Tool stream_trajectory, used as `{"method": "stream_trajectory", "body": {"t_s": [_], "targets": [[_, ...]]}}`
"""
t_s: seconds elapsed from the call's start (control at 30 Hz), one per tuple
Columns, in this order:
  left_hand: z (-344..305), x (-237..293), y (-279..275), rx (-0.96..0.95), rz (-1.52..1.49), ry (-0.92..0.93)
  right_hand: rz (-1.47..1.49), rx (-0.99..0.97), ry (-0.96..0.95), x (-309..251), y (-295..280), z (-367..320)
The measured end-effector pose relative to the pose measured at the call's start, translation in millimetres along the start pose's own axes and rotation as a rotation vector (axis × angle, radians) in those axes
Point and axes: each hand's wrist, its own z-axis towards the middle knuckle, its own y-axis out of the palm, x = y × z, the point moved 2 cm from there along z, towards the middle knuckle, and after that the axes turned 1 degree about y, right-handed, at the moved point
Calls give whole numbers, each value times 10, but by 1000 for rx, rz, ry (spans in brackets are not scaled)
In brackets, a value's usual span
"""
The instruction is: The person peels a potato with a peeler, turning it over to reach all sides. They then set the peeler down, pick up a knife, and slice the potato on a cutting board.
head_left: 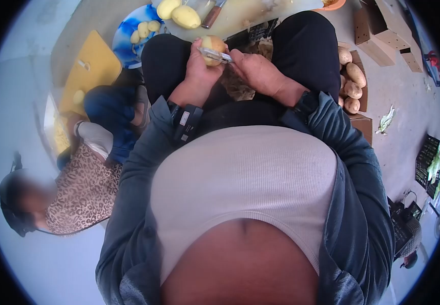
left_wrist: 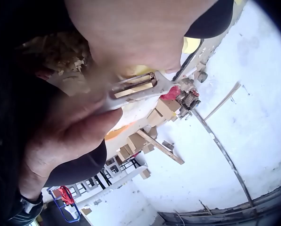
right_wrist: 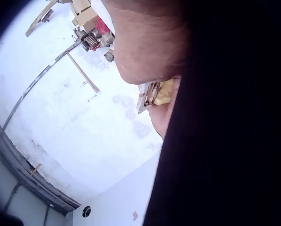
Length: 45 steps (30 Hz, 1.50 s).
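Note:
My left hand [head_left: 202,70] grips a partly peeled potato [head_left: 215,43] between my knees, pale on one side and brown-skinned on the other. A peeler [head_left: 216,55] lies across the potato, its handle held by my right hand [head_left: 258,71]. In the left wrist view the peeler [left_wrist: 136,89] shows its slotted blade near the left hand [left_wrist: 135,33], with the right hand [left_wrist: 69,141] at its handle. From the right wrist the peeler head [right_wrist: 149,96] meets yellow potato flesh [right_wrist: 164,92]. Peelings [head_left: 238,84] are piled below my hands.
Large peeled potatoes [head_left: 186,17] and a wooden-handled knife [head_left: 211,17] lie ahead. A blue-and-white basin [head_left: 123,38] holds smaller peeled ones. Unpeeled potatoes [head_left: 353,89] fill a box on the right. To the left, another person [head_left: 85,188] sits beside a yellow board [head_left: 90,66].

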Motion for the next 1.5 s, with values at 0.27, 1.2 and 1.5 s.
{"method": "stream_trajectory", "body": {"t_s": [0.27, 1.2, 1.5], "targets": [[-53, -28, 45, 20, 92, 58, 21, 24, 4, 58, 67, 65], [-186, 0, 28, -84, 137, -10, 442, 479, 275, 328, -176, 0], [-159, -17, 15, -76, 157, 2, -26, 293, 90, 96, -217, -57]]}}
